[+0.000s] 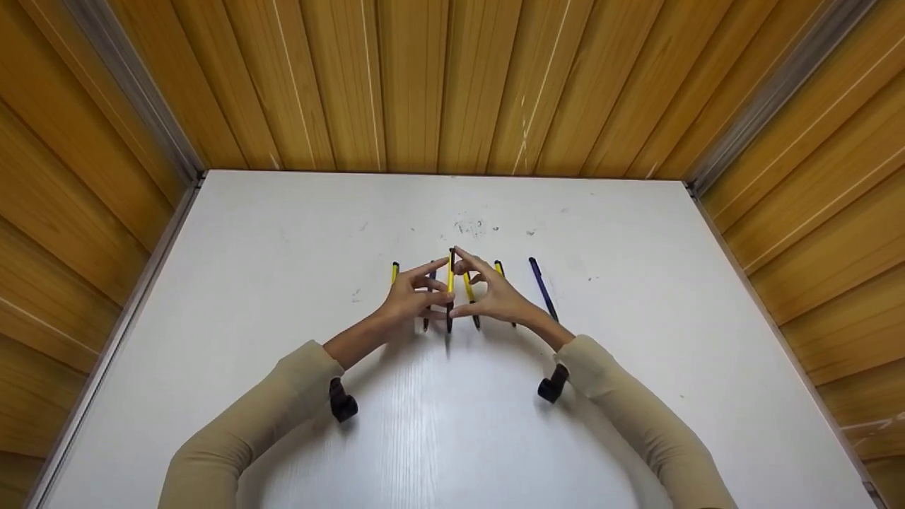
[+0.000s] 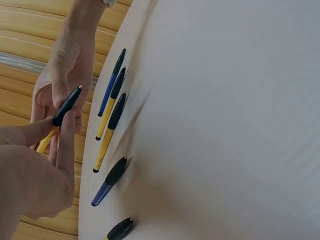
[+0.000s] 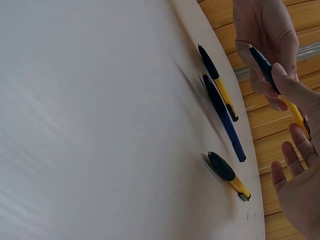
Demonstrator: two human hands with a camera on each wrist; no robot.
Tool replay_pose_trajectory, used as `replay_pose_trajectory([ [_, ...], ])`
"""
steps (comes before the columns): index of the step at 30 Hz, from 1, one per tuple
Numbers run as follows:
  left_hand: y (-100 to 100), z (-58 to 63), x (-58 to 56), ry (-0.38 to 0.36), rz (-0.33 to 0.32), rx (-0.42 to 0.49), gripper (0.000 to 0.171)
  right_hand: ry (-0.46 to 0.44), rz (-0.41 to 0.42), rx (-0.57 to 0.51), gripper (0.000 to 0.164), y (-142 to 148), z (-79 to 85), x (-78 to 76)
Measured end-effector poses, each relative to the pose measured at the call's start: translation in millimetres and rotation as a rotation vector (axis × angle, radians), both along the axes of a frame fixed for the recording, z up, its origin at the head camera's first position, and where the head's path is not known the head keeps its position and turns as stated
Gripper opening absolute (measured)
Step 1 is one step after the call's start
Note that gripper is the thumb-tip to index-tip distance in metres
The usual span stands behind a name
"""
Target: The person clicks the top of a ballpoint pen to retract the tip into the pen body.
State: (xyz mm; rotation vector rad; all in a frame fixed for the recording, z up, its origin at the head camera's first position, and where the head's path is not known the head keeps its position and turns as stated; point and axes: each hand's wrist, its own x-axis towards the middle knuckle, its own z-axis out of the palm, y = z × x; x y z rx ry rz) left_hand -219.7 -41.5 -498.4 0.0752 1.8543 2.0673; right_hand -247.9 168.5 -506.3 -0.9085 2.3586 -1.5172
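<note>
Both hands hold one yellow pen with a black grip, raised over the table with its tip toward the person. My left hand pinches it between thumb and fingers; the left wrist view shows the pinch beside the black grip. From the other side, my right hand has its thumb at the grip and its index finger near the clip end. Its other fingers are spread apart. Beneath and beside the hands lie a yellow pen, a blue pen and a dark blue pen.
More yellow pens lie in the same loose row on the white table. Wood-patterned panels stand behind and at both sides. Black wrist cameras hang below the sleeves.
</note>
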Motion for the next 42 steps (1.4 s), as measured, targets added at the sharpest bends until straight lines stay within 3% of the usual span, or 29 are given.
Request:
replay_pose_trajectory([
  [7,1.8,3.4,-0.3,0.006,-0.003,0.002,0.074,-0.016,-0.002,0.013,0.114,0.7,3.0,-1.8],
  [18,5.2,17.6,3.0,-0.048,0.033,0.048,0.073,-0.038,0.049,0.006,0.114,8.8,8.9,-5.5],
  [28,7.1,28.7,4.6,-0.070,0.041,-0.005,0.071,-0.011,-0.016,-0.032,0.110,2.7,9.7,0.1],
  [35,3.7,29.6,0.5,-0.039,0.031,-0.010,0.071,0.064,-0.049,-0.015,0.115,-5.3,12.4,0.6],
  [42,1.5,23.4,-1.2,-0.051,0.042,0.019,0.071,0.057,-0.022,-0.011,0.113,-4.7,8.5,-0.9],
])
